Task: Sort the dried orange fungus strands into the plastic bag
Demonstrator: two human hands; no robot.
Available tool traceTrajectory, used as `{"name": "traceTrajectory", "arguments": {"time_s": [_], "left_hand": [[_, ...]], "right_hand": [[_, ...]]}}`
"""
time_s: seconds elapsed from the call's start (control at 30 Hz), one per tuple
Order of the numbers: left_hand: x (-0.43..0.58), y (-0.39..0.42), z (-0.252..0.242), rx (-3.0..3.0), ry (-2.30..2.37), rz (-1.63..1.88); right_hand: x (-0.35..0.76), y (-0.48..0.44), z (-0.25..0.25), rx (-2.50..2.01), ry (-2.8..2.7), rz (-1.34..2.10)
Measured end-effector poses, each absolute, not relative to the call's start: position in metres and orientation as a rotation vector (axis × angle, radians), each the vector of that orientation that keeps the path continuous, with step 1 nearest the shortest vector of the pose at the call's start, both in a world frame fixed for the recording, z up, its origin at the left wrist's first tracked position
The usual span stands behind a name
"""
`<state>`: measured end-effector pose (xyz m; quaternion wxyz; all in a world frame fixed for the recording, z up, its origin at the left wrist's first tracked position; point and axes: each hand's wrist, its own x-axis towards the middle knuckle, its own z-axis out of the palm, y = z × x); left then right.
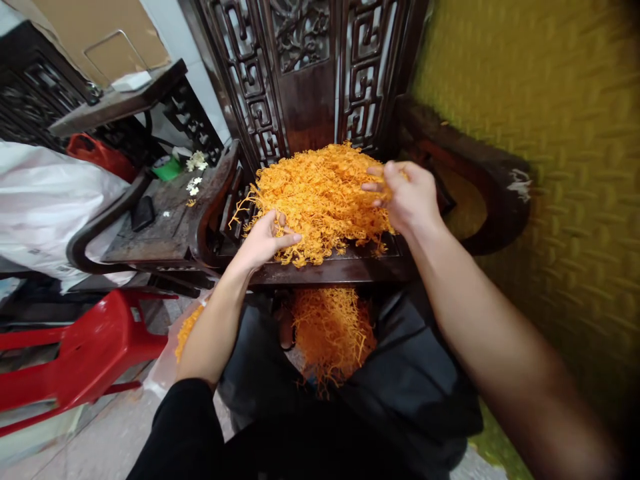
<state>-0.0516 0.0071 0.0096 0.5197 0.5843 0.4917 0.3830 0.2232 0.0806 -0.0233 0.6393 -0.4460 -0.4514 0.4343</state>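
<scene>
- The orange heap [320, 193] – a loose tangle of thin, dry-looking strands – lies on the seat [350, 270] of a dark carved wooden chair, just above the picture's centre.
- The left hand [263, 241] sits at the heap's 8 o'clock edge, with its thumb and curled fingers closed on a few strands there.
- The right hand [407, 197] is at the heap's 3 o'clock side. It is seen from the back, with its fingers bent into the tangle and pinching strands near the top.
- A second clump of strands [333, 333] lies at 6 o'clock below the seat edge, between folds of dark cloth [415, 373] – apart from the heap above.
- At 9 o'clock from the heap, a low dark side table [165, 227] touches the chair's arm. It carries a flat black object [143, 213] and small white blossoms [196, 161].
- A white sack [45, 200] lies farther out at 9 o'clock, and a red plastic stool [95, 347] stands at 8 o'clock.
- A yellow woven surface [550, 133] fills the 3 o'clock side.
</scene>
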Motion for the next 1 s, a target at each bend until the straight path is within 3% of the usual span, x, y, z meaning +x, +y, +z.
{"name": "traceTrajectory", "arguments": {"time_s": [0.17,0.37,0.73,1.0], "left_hand": [[-0.042,0.011,0.003,1.369,1.117,1.116],[-0.030,0.007,0.008,1.501,1.151,1.151],[-0.035,0.011,0.022,1.182,1.197,1.194],[-0.057,0.022,0.022,1.084,1.075,1.484]], "right_hand": [[0.194,0.033,-0.010,-0.961,-1.395,1.370],[0.167,0.018,-0.014,-0.993,-1.828,0.990],[0.161,0.033,-0.022,-1.063,-1.248,1.161],[0.199,0.036,-0.007,-1.006,-1.111,1.523]]}}
